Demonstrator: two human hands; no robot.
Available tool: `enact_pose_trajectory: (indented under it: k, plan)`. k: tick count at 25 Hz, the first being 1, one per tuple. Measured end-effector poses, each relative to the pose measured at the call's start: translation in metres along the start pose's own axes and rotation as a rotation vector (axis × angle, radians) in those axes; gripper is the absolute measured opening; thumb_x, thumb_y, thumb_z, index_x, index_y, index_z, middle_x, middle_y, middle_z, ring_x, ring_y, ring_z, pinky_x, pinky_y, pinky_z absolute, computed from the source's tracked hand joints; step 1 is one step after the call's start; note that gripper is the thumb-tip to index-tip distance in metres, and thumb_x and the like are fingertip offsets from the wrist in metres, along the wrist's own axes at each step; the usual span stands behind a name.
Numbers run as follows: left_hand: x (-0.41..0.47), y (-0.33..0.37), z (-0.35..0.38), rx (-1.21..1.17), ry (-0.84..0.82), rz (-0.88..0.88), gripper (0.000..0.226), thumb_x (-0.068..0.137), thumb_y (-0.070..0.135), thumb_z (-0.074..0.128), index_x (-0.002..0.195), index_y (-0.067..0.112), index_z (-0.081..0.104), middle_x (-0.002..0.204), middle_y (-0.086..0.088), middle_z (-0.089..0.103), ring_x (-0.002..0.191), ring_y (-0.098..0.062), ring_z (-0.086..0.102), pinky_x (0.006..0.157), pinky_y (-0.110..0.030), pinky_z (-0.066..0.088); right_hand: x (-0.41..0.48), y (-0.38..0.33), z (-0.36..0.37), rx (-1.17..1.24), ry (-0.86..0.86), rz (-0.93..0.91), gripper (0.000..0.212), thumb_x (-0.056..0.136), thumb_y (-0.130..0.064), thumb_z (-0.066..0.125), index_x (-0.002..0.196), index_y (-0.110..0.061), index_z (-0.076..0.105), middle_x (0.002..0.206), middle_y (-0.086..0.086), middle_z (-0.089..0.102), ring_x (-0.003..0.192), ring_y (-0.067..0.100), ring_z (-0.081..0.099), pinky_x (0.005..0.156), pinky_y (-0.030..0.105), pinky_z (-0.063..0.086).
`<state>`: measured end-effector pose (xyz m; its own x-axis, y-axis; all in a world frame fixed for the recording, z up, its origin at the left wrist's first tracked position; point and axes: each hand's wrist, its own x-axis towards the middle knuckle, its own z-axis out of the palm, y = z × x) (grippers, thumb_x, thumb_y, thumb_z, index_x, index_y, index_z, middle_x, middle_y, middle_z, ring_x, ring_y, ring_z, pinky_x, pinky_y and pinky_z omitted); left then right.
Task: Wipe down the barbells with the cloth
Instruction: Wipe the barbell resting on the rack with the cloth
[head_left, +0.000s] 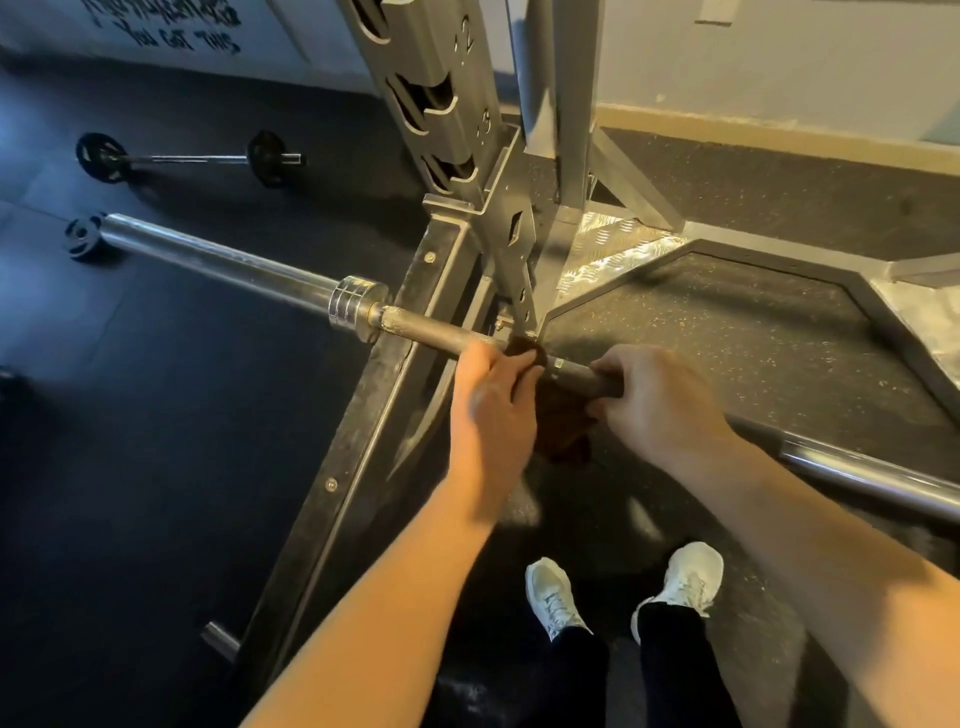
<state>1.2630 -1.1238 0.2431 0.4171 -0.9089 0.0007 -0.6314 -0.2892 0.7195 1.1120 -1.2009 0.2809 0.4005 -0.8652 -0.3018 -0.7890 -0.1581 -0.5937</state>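
Note:
A long steel barbell runs from the upper left down to the lower right, resting in the rack. My left hand is wrapped around its shaft with a dark brown cloth held against the bar; part of the cloth hangs below the shaft. Just to the right, my right hand grips the bare shaft. The bar's collar sits left of my hands. The stretch of shaft under both hands is hidden.
The grey rack upright and its base frame stand right behind and left of my hands. A short barbell with small plates lies on the dark floor at upper left. My white shoes are on the speckled platform mat.

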Motion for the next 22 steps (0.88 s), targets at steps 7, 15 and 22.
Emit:
enact_pose_trajectory:
  k: [7,15,22]
  plan:
    - [0.056,-0.037,-0.084,0.242,0.184,-0.142,0.021,0.102,0.030,0.062,0.116,0.021,0.073,0.103,0.016,0.048,0.094,0.013,0.047,0.101,-0.014,0.043,-0.014,-0.001,0.010,-0.029,0.100,-0.034,0.031,0.094,-0.016,0.070,0.125,-0.019,0.069,0.106,0.003,0.072,0.104,0.023,0.065,0.097,0.044,0.050]
    - [0.002,-0.022,-0.031,0.201,0.108,0.105,0.017,0.099,0.023,0.063,0.113,0.019,0.071,0.106,0.009,0.052,0.096,-0.001,0.049,0.093,-0.011,0.042,-0.022,0.000,0.033,0.045,0.206,-0.074,0.027,0.080,-0.009,0.080,0.106,-0.015,0.076,0.093,0.000,0.062,0.092,0.019,0.053,0.085,0.040,0.048]
    - [0.010,-0.030,-0.040,0.183,0.153,0.129,0.017,0.101,0.025,0.060,0.113,0.017,0.070,0.112,-0.002,0.060,0.101,0.000,0.053,0.095,-0.024,0.047,-0.017,0.005,0.026,0.068,0.162,-0.052,0.034,0.083,-0.013,0.080,0.116,-0.016,0.075,0.100,0.000,0.067,0.098,0.020,0.058,0.092,0.042,0.050]
